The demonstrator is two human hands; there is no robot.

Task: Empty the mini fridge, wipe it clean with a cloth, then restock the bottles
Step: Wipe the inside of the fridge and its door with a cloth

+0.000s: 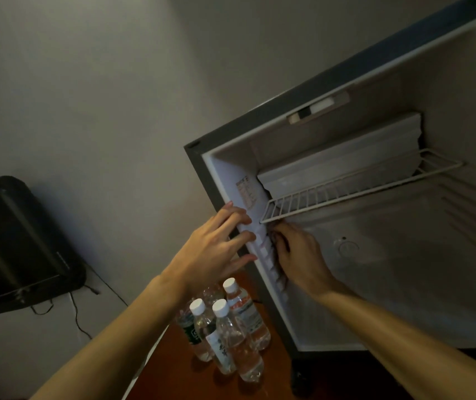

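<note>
The mini fridge [390, 284] stands open and holds no bottles; only a white wire shelf [346, 189] crosses it. My left hand [216, 241] rests with straight fingers on the fridge's left front edge. Inside, my right hand [300, 255] holds a dark cloth [273, 237] against the ribbed left inner wall just under the shelf's corner; little of the cloth shows past my fingers. Several clear water bottles [228, 327] with white caps stand upright in a cluster on the wooden surface, left of the fridge and below my left hand.
The wooden tabletop [173, 373] carries the bottles and the fridge. A black appliance [14, 249] with trailing cables sits by the grey wall at the left. A freezer box [340, 163] fills the fridge's top.
</note>
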